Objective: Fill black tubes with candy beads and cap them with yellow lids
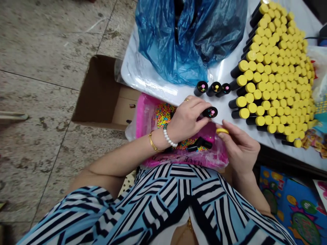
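1. The left hand (186,117), wearing a ring, a gold bangle and a pearl bracelet, is closed around a black tube (211,112). Its fingers hide most of the tube, leaving only the end with coloured beads showing.
2. The right hand (240,146) pinches a yellow cap (222,131) between thumb and fingers, just beside the tube and not touching it. The fingers cover part of the cap.
3. Below the hands, a pink plastic bag (145,115) holds a heap of small coloured beads (163,114) and loose black tubes (199,144). The left forearm hides part of the heap.
4. Three more bead-filled black tubes (200,88) lie on a white table (143,78), near dense rows of yellow-capped tubes (276,78). The far rows run into the crowded right edge, so their end is hard to make out.
5. A crumpled blue plastic bag (178,37) is cut off by the top edge, and its dark contents are unclear.
6. A cardboard box (102,95) sits on the tiled floor (46,68). A striped blouse (163,204) blocks the lower view.
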`<move>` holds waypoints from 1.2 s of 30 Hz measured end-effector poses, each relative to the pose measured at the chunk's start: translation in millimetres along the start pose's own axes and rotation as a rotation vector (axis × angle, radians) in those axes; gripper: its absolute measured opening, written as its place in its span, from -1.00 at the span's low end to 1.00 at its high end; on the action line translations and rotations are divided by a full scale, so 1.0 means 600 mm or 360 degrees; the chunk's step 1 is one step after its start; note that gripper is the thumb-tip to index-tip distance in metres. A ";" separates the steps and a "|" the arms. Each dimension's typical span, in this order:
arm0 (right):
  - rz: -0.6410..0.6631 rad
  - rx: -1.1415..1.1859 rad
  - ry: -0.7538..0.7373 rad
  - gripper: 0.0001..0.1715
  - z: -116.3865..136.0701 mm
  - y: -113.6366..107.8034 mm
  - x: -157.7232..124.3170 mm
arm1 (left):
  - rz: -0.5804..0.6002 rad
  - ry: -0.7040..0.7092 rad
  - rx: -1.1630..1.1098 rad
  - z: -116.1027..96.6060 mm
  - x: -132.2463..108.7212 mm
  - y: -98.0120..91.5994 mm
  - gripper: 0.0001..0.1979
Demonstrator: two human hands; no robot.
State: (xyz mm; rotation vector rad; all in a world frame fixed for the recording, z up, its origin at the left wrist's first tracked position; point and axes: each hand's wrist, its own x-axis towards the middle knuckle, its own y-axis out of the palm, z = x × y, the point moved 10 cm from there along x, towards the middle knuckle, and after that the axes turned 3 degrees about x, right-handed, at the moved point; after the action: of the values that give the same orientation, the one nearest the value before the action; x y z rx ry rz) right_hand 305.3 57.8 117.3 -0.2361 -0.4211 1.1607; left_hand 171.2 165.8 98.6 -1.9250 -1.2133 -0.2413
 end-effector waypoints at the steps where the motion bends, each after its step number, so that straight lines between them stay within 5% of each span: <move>1: -0.0040 -0.0019 -0.0013 -0.61 -0.003 -0.002 0.009 | -0.0011 0.0008 0.0000 0.000 0.000 -0.001 -0.77; 3: -0.0076 -0.0007 0.0022 -0.71 -0.013 0.000 0.028 | -0.0032 0.0022 0.0001 0.000 0.000 -0.001 -0.78; 8: -0.0017 0.0113 0.0161 -0.50 -0.024 0.026 0.051 | -0.0080 0.0032 0.0015 0.002 -0.001 0.001 -0.77; 18: -0.0399 0.0036 -0.0026 -0.71 -0.027 0.029 0.072 | -0.0046 0.0016 -0.0005 0.004 -0.002 0.001 -0.75; 28: -0.0201 -0.0036 0.0240 -0.71 -0.043 0.043 0.088 | 0.0174 -0.0093 0.0079 0.007 0.007 0.007 -0.79; 32: -0.0183 0.0116 0.0326 -0.71 -0.058 0.047 0.088 | 0.0352 -0.0266 -0.0146 0.008 0.021 0.002 -0.81; 36: -0.0046 0.0179 0.0429 -0.66 -0.065 0.059 0.082 | 0.0504 -0.0735 -0.0795 0.025 0.016 0.028 -0.72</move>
State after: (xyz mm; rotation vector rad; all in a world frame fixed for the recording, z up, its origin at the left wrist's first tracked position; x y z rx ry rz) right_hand 309.4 118.4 78.1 -0.2833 -0.1211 1.1022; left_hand 185.9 179.7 85.4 -2.6828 -1.1816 0.0874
